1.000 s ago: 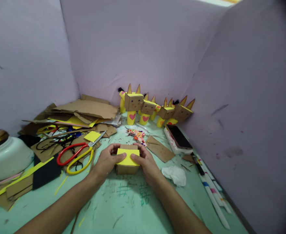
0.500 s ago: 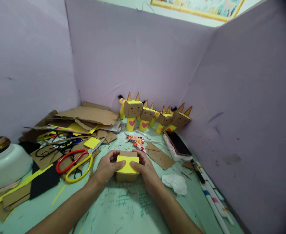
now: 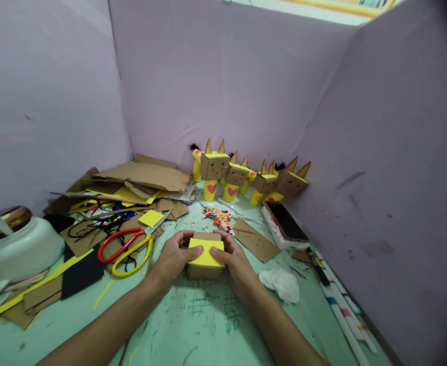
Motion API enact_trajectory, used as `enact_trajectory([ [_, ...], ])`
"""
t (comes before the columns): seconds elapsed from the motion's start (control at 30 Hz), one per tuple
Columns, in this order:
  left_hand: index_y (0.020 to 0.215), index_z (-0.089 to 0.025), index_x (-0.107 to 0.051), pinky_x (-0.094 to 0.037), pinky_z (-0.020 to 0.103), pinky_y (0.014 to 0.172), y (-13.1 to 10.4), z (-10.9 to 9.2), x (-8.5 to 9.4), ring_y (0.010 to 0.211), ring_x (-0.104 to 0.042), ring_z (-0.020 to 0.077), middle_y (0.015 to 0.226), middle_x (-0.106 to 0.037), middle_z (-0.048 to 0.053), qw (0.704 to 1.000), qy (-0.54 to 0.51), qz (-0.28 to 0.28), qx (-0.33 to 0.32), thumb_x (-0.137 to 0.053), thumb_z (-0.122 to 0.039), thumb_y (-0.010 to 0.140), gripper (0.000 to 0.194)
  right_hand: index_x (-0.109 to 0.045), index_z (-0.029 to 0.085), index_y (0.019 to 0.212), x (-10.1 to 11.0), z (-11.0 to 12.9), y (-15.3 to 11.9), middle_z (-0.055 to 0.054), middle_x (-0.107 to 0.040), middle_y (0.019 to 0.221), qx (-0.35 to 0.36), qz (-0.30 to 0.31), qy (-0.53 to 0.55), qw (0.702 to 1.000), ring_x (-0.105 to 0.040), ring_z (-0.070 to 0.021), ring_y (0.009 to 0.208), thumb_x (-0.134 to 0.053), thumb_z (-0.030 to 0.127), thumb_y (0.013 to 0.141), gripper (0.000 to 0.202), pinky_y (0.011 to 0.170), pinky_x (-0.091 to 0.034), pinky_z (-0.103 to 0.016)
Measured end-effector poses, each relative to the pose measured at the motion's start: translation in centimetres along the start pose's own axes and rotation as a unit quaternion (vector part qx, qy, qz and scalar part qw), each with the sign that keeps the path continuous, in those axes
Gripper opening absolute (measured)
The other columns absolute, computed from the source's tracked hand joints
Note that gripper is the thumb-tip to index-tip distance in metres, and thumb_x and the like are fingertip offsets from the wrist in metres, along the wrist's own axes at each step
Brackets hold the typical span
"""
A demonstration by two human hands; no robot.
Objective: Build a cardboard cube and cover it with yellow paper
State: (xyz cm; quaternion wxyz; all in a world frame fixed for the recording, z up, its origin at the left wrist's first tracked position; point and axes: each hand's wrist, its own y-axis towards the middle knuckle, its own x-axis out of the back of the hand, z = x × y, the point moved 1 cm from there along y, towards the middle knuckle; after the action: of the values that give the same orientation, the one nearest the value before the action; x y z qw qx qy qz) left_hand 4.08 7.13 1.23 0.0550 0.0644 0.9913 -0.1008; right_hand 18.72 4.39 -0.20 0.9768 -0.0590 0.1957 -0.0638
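A small cardboard box point(image 3: 205, 273) sits on the green tabletop between my two hands. A piece of yellow paper point(image 3: 207, 256) lies over its top. My left hand point(image 3: 178, 254) grips the box from the left, with the thumb pressing on the yellow paper and the fingers behind. From the right, my right hand point(image 3: 233, 256) grips it the same way, thumb flat on the paper. The fingertips behind the box are partly hidden. Left of my hands lie scissors point(image 3: 129, 249) with one red and one yellow handle, blades spread.
Cardboard box-headed figures point(image 3: 215, 168) with yellow horns stand at the back. Cardboard scraps point(image 3: 143, 175) pile up at the left, near a white pot point(image 3: 21, 254). A phone point(image 3: 286, 221), crumpled tissue point(image 3: 280, 284) and white marker pens point(image 3: 341, 315) lie at the right.
The camera view has shifted, so everything sits slightly further right in the picture. Both hands keep their hold on the box, thumbs still on the yellow paper.
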Motion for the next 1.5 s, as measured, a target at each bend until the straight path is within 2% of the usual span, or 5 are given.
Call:
enact_trajectory([
  [0.5,0.090,-0.015,-0.060,-0.048,0.029,0.067,0.1,0.6,0.0,0.074,-0.063,0.0194,0.083,-0.069,0.005,0.999,-0.033,0.000,0.005,-0.075,-0.028,0.051,0.044,-0.059,0.024,0.096,-0.6,-0.4,-0.1,0.000,-0.066,0.091,-0.008,-0.006,0.026,1.000,-0.064,-0.0219,0.081,-0.076,0.025,0.055,0.045,0.068,-0.047,-0.029],
  [0.67,0.090,-0.014,-0.061,-0.048,0.029,0.067,0.1,0.4,0.0,0.073,-0.063,0.0200,0.083,-0.069,0.005,1.000,-0.026,-0.006,0.000,-0.077,-0.027,0.048,0.047,-0.062,0.024,0.095,-0.1,-0.2,0.0,0.000,-0.067,0.094,0.002,0.008,0.023,1.000,-0.063,-0.0226,0.085,-0.078,0.024,0.053,0.044,0.074,-0.047,-0.030],
  [0.83,0.091,-0.014,-0.062,-0.048,0.029,0.065,0.2,0.4,0.0,0.073,-0.065,0.0217,0.081,-0.069,0.005,1.000,-0.012,-0.009,-0.001,-0.081,-0.030,0.046,0.052,-0.067,0.020,0.096,0.5,0.4,0.1,-0.003,-0.069,0.095,-0.013,0.025,0.026,0.999,-0.063,-0.0230,0.088,-0.072,0.031,0.060,0.037,0.077,-0.045,-0.031],
  [1.0,0.095,-0.015,-0.062,-0.049,0.028,0.065,0.1,0.5,0.1,0.076,-0.066,0.0215,0.089,-0.071,0.006,1.000,-0.002,-0.009,-0.004,-0.081,-0.032,0.048,0.054,-0.069,0.023,0.096,0.6,0.3,0.3,-0.001,-0.069,0.099,-0.008,0.022,0.026,0.999,-0.061,-0.0226,0.095,-0.073,0.026,0.060,0.036,0.082,-0.044,-0.030],
  [1.5,0.100,-0.017,-0.062,-0.051,0.025,0.059,0.2,0.6,0.4,0.082,-0.069,0.0238,0.091,-0.072,0.005,1.000,-0.015,-0.001,0.017,-0.080,-0.029,0.054,0.050,-0.068,0.021,0.092,0.3,0.4,0.4,-0.001,-0.069,0.090,0.019,0.017,-0.002,1.000,-0.062,-0.0210,0.090,-0.073,0.027,0.059,0.034,0.083,-0.045,-0.031],
])
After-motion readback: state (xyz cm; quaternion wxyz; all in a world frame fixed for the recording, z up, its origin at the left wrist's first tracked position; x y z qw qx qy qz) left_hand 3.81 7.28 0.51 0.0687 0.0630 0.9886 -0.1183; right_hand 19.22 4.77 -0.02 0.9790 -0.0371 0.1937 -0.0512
